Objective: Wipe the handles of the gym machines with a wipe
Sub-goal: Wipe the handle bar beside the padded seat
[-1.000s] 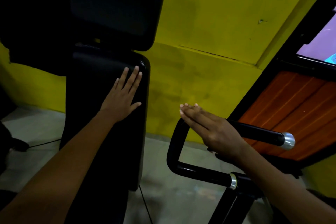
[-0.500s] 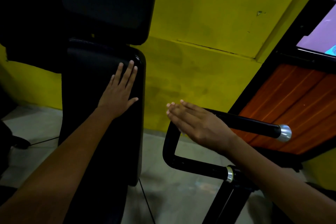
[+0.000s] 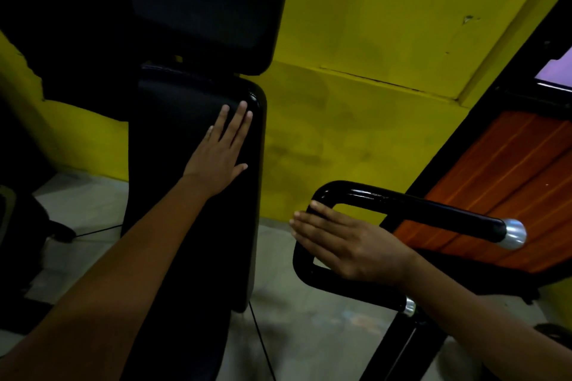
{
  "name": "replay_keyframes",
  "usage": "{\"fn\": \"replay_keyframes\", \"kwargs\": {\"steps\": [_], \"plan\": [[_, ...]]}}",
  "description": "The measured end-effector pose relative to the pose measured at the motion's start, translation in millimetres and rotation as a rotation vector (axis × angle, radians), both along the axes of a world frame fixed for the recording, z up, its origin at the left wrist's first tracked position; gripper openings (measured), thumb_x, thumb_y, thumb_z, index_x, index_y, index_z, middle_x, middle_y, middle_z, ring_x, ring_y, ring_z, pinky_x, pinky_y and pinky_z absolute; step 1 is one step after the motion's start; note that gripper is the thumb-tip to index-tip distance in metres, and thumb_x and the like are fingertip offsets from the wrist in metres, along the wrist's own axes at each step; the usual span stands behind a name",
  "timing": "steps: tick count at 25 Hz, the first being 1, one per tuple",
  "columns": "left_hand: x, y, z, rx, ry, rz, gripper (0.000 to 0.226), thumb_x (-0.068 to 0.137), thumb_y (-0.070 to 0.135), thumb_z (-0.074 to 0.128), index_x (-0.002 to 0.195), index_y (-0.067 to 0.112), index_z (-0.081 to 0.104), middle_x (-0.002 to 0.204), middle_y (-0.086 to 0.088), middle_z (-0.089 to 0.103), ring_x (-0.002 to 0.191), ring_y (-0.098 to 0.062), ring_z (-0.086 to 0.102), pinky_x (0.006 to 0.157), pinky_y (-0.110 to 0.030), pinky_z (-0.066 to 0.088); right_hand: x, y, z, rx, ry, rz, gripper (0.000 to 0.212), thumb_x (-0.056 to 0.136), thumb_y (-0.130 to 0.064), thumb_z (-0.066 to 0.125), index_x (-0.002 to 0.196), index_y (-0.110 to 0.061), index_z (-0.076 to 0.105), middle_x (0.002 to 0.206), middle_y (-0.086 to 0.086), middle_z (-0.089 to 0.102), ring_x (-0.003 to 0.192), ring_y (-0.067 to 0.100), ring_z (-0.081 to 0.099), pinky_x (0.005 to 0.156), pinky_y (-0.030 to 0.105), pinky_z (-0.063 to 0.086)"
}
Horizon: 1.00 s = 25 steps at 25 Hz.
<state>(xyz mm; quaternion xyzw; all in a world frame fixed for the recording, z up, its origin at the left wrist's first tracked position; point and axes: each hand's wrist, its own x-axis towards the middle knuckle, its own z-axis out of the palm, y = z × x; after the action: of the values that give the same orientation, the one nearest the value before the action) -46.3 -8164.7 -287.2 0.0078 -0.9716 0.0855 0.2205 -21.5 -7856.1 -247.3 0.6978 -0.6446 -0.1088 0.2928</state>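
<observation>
While the left hand (image 3: 216, 158) lies flat with straight fingers on a black padded backrest (image 3: 198, 226) left of centre, the right hand (image 3: 346, 244) at lower right, its grip spread flat and fingers together, rests against the bend of a black U-shaped handle (image 3: 411, 206) with a silver end cap (image 3: 513, 233). Behind them stands a yellow wall (image 3: 371, 40).

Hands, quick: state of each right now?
Left hand: open, flat on the black back pad.
Right hand: open, fingers straight, over the black handle; no wipe visible.
</observation>
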Motion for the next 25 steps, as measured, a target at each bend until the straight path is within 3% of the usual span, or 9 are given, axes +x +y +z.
{"fn": "replay_keyframes", "kwargs": {"steps": [5, 10, 14, 18, 22, 25], "plan": [[-2.2, 0.1, 0.2, -0.013, -0.020, 0.008, 0.109, 0.084, 0.050, 0.061, 0.149, 0.007, -0.015, 0.157, -0.011, -0.024, 0.145, -0.035, -0.015, 0.115, -0.051, 0.024, -12.1, -1.7, 14.8, -0.102, 0.017, 0.010, 0.031, 0.098, -0.007, 0.045, 0.123, 0.007, 0.057, 0.130, 0.024, 0.055, 0.125, 0.035, 0.051, 0.106, 0.050, 0.038], [-2.3, 0.4, 0.3, -0.024, -0.033, 0.022, 0.108, 0.085, 0.049, 0.059, 0.149, 0.006, -0.016, 0.156, -0.012, -0.025, 0.145, -0.035, -0.015, 0.116, -0.051, 0.022, 11.5, 9.9, -14.4, 0.034, 0.018, 0.075, 0.025, 0.095, -0.003, 0.051, 0.116, 0.007, 0.062, 0.124, 0.024, 0.059, 0.121, 0.036, 0.054, 0.105, 0.046, 0.040], [-2.0, 2.4, 1.4, -0.025, -0.041, 0.024, 0.108, 0.085, 0.049, 0.059, 0.149, 0.006, -0.016, 0.156, -0.013, -0.025, 0.145, -0.036, -0.015, 0.116, -0.051, 0.022, -6.8, -3.8, 6.8, -0.110, 0.000, 0.051, 0.027, 0.096, -0.004, 0.048, 0.116, 0.009, 0.061, 0.121, 0.026, 0.060, 0.117, 0.037, 0.056, 0.104, 0.048, 0.041], [-2.2, 5.4, 0.5, -0.007, -0.035, 0.035, 0.108, 0.085, 0.050, 0.058, 0.148, 0.004, -0.017, 0.156, -0.014, -0.025, 0.145, -0.036, -0.015, 0.116, -0.050, 0.022, 14.9, 5.9, -24.4, 0.017, 0.009, 0.076, 0.026, 0.096, -0.004, 0.050, 0.118, 0.007, 0.060, 0.122, 0.023, 0.061, 0.120, 0.036, 0.055, 0.106, 0.047, 0.039], [-0.8, 7.0, 2.9, 0.006, -0.036, 0.041, 0.107, 0.085, 0.050, 0.058, 0.149, 0.005, -0.016, 0.156, -0.013, -0.024, 0.145, -0.036, -0.015, 0.116, -0.049, 0.023, 5.7, -6.0, -6.4, -0.075, 0.024, 0.055, 0.025, 0.099, -0.007, 0.046, 0.113, 0.002, 0.064, 0.113, 0.022, 0.065, 0.114, 0.034, 0.059, 0.105, 0.057, 0.035], [1.3, 11.2, 2.4, 0.025, -0.028, 0.054, 0.106, 0.086, 0.050, 0.058, 0.149, 0.006, -0.016, 0.156, -0.013, -0.024, 0.145, -0.036, -0.015, 0.117, -0.047, 0.023, 19.0, -10.9, -34.5, 0.004, 0.092, 0.057, 0.020, 0.095, -0.004, 0.050, 0.104, 0.002, 0.067, 0.105, 0.022, 0.067, 0.109, 0.034, 0.062, 0.107, 0.061, 0.029]]}}
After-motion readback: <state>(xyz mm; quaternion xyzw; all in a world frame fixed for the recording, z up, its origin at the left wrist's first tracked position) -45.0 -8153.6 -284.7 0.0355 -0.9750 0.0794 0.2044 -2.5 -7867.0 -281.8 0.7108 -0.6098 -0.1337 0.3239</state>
